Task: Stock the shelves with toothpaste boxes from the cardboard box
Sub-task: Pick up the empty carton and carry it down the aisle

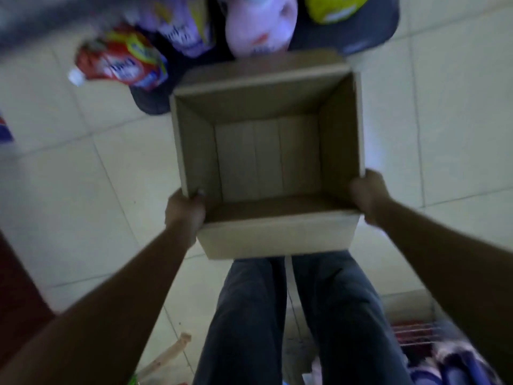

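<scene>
I look straight down at an open brown cardboard box [194,151] held in front of my legs above the tiled floor. Its inside shows only bare cardboard; no toothpaste boxes are visible in it. My left hand [184,211] grips the near left corner, with fingertips curled over the rim. On the near right corner, my right hand [367,194] holds the outside wall. No shelf is in view. The picture is blurred.
Beyond the box, several colourful refill pouches, red [122,61], purple [183,31], pink [258,26] and yellow [333,6], lie in a dark container [369,37]. My legs in dark trousers [291,323] stand below the box. A wire rack with goods [433,345] is at the lower right.
</scene>
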`<state>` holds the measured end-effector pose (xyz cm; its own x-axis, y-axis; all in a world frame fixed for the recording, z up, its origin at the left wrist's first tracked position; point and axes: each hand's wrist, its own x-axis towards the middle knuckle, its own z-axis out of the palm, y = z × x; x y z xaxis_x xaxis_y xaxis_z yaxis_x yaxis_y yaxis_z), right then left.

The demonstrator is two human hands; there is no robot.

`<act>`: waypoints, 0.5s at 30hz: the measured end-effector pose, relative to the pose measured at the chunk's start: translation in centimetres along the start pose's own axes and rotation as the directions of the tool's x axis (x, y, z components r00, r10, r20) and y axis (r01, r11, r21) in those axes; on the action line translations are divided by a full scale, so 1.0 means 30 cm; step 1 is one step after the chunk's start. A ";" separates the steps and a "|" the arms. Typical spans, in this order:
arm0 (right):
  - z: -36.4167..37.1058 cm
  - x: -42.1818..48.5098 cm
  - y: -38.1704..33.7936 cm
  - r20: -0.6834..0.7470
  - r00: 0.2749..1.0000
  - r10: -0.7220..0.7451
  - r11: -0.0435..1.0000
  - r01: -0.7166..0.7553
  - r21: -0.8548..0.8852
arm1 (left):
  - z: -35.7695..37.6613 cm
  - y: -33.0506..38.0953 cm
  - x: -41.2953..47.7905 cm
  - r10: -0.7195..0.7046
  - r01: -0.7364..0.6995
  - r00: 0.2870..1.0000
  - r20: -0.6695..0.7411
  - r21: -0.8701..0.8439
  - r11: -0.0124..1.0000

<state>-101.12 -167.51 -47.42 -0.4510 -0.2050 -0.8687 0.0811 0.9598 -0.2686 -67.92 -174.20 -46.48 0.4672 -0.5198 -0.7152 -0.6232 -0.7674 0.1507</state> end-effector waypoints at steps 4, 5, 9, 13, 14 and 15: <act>-0.207 -0.363 0.019 0.031 1.000 0.003 1.000 -0.004 0.020 | -0.249 0.052 -0.289 0.055 -0.055 0.998 -0.010 0.027 0.998; -0.254 -0.441 0.009 0.020 1.000 -0.011 0.999 0.010 0.037 | -0.303 0.061 -0.352 0.081 -0.081 0.997 -0.014 0.036 0.996; -0.445 -0.783 -0.016 -0.041 0.997 -0.068 0.989 0.073 0.130 | -0.541 0.150 -0.651 0.229 -0.227 0.973 -0.021 0.058 0.972; -0.592 -1.027 0.007 -0.133 0.988 -0.077 0.968 0.106 0.228 | -0.674 0.243 -0.840 0.364 -0.362 0.931 0.012 0.136 0.922; -0.631 -1.080 0.026 -0.163 0.985 -0.062 0.962 0.103 0.254 | -0.688 0.282 -0.874 0.398 -0.397 0.917 0.028 0.165 0.903; -0.657 -1.120 0.048 -0.186 0.981 -0.052 0.953 0.104 0.284 | -0.693 0.308 -0.897 0.437 -0.439 0.898 0.051 0.183 0.880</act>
<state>-103.36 -155.46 -10.41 -0.6122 -0.2151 -0.7608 0.2826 0.8392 -0.4647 -73.22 -175.10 -11.65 0.1149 -0.7829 -0.6114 -0.8678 -0.3786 0.3218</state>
